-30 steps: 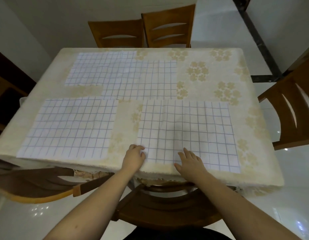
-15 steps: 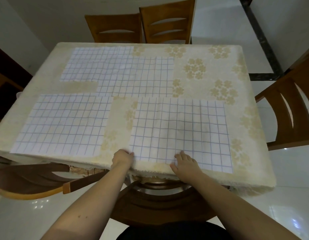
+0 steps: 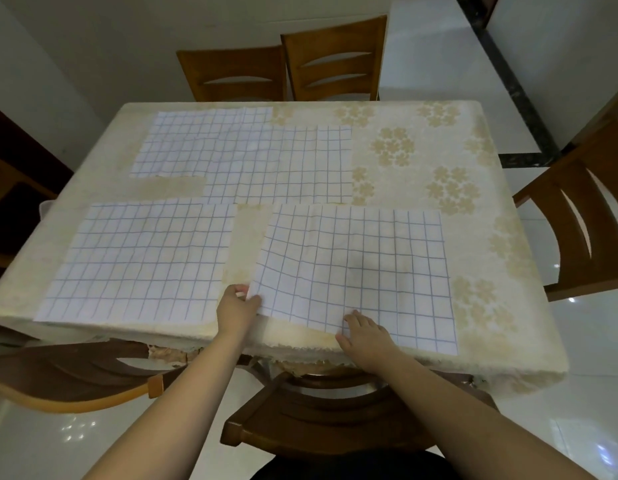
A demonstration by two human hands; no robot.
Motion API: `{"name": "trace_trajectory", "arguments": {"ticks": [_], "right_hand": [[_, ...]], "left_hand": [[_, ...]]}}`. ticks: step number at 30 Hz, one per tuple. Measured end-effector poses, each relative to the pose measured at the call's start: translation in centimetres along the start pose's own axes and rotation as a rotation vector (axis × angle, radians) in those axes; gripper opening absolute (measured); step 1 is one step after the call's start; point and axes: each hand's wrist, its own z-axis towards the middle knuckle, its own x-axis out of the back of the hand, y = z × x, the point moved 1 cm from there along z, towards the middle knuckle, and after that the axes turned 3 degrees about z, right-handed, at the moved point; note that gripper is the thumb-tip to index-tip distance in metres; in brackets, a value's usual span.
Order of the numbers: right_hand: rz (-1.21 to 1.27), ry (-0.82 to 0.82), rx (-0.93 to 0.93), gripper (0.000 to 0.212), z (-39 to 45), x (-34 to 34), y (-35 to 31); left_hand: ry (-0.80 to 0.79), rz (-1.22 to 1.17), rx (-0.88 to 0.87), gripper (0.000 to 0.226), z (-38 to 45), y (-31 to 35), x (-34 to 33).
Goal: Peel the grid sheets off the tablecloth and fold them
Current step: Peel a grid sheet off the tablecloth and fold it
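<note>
At the pinch, item one: near right grid sheet [image 3: 356,271], its near-left corner held between thumb and fingers of the left hand [image 3: 236,311]. I note the change: half a second ago that corner lay flat on the tablecloth [image 3: 421,161] with the hand only at its edge; now the corner is lifted and the grid lines beside it bow upward. I judge the peel of this sheet begun, the fold not yet.

Just right of the pinch: right hand [image 3: 364,332], fingers spread and pressed flat on the sheet's near edge, holding nothing. It sat on that edge before too.

Left of the pinch: near left grid sheet [image 3: 141,258], flat, untouched. Beyond the pinch: far grid sheets [image 3: 245,157], apparently two, overlapping, flat. I count three or four sheets left to lift and fold, none folded.

Outward: wooden chairs, two past the far edge [image 3: 283,67], one off to the right [image 3: 584,223], one beneath my arms [image 3: 321,410], one at near left [image 3: 68,375].

Containers: none in view; nothing to list as contents.
</note>
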Motion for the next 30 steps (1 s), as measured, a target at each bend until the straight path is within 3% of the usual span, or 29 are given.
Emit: {"name": "trace_trajectory", "arguments": {"ticks": [3,11,14,17,23,25,26,28,30], "right_hand": [[0.057,-0.014,-0.028,0.057,0.1,0.0,-1.5],[0.509,0.170,-0.074,0.062,-1.3,4.5,-3.0],[0.763,0.246,-0.098,0.061,-1.8,7.9,-3.2],[0.864,0.313,-0.077,0.061,-2.1,11.0,-2.9],[0.832,0.251,-0.150,0.066,-1.6,14.1,-0.4],[0.692,0.291,-0.175,0.035,-1.0,14.2,1.1],[0.606,0.325,-0.179,0.030,-0.8,14.4,1.8],[0.512,0.370,-0.208,0.047,-0.4,14.6,3.4],[0.500,0.403,-0.240,0.044,-0.2,14.7,5.5]], "left_hand": [[-0.029,0.036,-0.103,0.038,-0.5,1.3,1.6],[-0.075,0.249,-0.600,0.025,-4.8,8.0,1.2],[-0.183,0.370,-0.789,0.024,-7.1,9.9,-0.5],[-0.292,0.486,-0.985,0.024,-9.2,10.8,-2.9],[-0.359,0.741,-1.121,0.031,-11.8,11.2,-8.3],[-0.372,0.782,-1.125,0.033,-12.7,11.6,-10.0],[-0.395,0.797,-1.116,0.033,-13.1,11.8,-10.8],[-0.474,0.781,-1.089,0.033,-13.7,12.1,-11.9],[-0.538,0.708,-1.072,0.040,-14.0,11.8,-12.7]]}}
